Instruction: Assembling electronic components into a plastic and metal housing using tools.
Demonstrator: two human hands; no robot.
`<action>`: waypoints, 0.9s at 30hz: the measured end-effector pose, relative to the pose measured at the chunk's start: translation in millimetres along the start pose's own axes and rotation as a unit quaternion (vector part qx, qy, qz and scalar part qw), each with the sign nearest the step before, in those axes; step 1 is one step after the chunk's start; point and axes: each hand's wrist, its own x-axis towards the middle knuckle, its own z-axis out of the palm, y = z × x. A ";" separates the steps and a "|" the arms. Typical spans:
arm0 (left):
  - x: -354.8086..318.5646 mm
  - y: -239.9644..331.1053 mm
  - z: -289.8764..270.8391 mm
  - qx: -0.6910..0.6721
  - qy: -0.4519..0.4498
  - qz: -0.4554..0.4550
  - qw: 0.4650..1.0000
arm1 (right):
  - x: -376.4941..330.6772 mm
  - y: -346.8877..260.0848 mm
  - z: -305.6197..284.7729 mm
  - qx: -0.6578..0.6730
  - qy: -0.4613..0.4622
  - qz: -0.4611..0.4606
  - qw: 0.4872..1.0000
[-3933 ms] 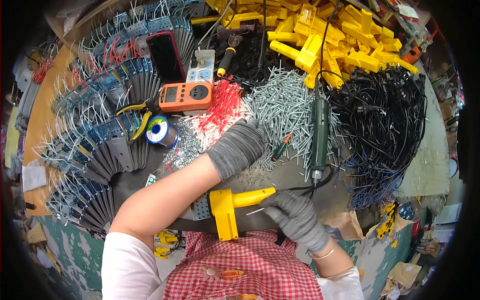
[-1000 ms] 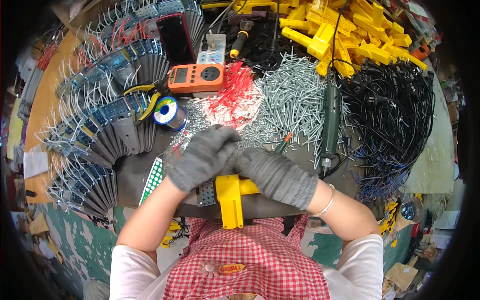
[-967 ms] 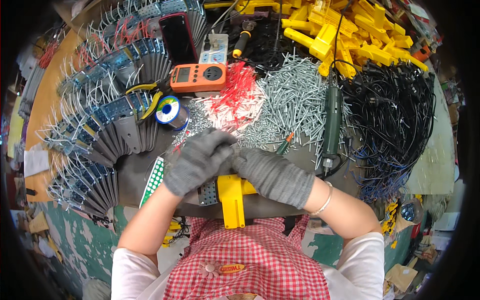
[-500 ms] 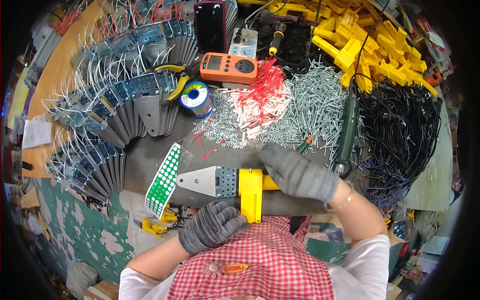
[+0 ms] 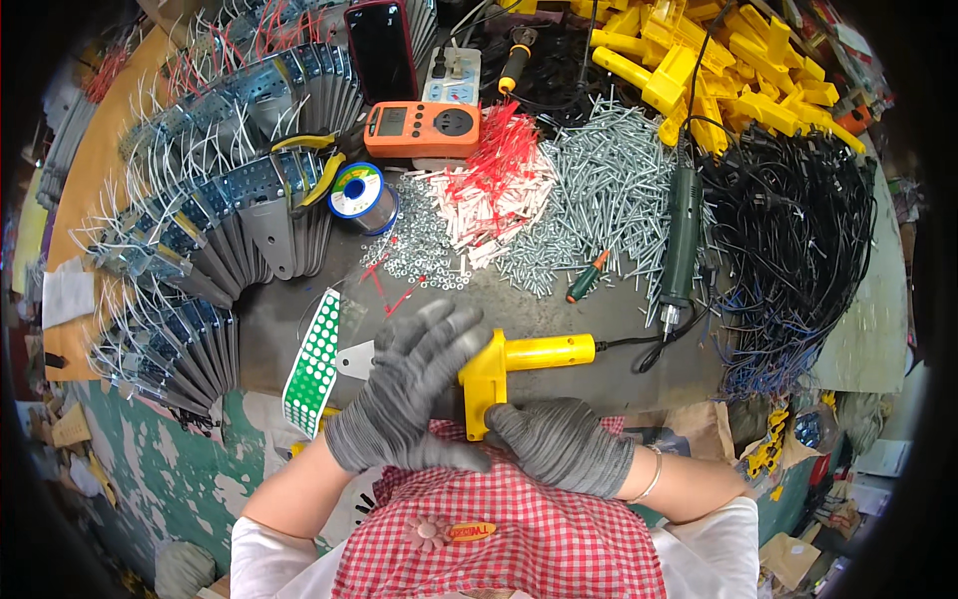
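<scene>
A yellow plastic tool housing [image 5: 484,384] lies at the near edge of the table, its tube handle [image 5: 554,351] pointing right with a black cable coming out. From its left side sticks a grey tapered metal plate [image 5: 354,360], mostly hidden by my left hand. My left hand [image 5: 404,384], in a grey knit glove, is open over the plate with fingers stretched and thumb apart. My right hand [image 5: 564,444], gloved the same, curls its fingers closed at the housing's lower end. A green card with white dots [image 5: 312,359] lies left of the plate.
Metal plates with white wires [image 5: 269,235] stand in rows at left. Beyond my hands are a solder spool [image 5: 361,198], an orange meter [image 5: 421,130], heaps of nuts and screws [image 5: 609,190], a small screwdriver [image 5: 587,278], a green power screwdriver [image 5: 682,240], black cables [image 5: 798,240] and yellow housings [image 5: 699,65].
My right hand has left the tube handle and come down to the housing's lower end. My left hand has moved up from there, over the metal plate, spreading its fingers.
</scene>
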 end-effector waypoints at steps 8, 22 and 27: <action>8.7 -32.4 16.3 0.016 -0.015 0.084 0.996 | -1.6 13.0 1.0 -0.089 0.066 -0.175 0.978; 112.0 -46.0 50.9 0.320 -0.176 0.133 0.921 | 16.4 104.3 -84.6 -0.236 0.206 0.092 0.945; 114.7 -35.6 60.9 0.333 -0.128 0.099 0.929 | 16.4 102.0 -97.8 -0.233 0.170 0.068 0.955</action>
